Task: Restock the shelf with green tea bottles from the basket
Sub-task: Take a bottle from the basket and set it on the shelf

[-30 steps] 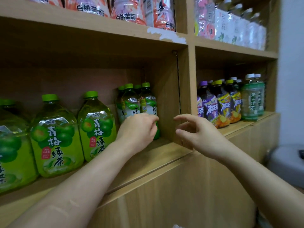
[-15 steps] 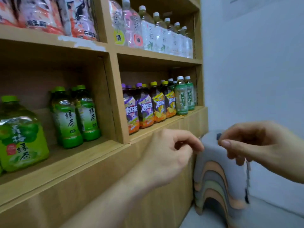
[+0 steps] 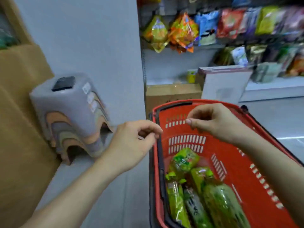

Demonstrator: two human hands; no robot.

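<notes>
Swung away from the drinks shelf, the view is now filled by green tea bottles lying on their sides in a red basket, above whose far end the left hand and right hand are held loosely curled and empty, with stacked stools and snack bags seen beyond.

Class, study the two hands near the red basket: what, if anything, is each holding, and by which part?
Nothing is held. The left hand and right hand are loosely curled and empty; the green tea bottles lie untouched in the basket.
</notes>
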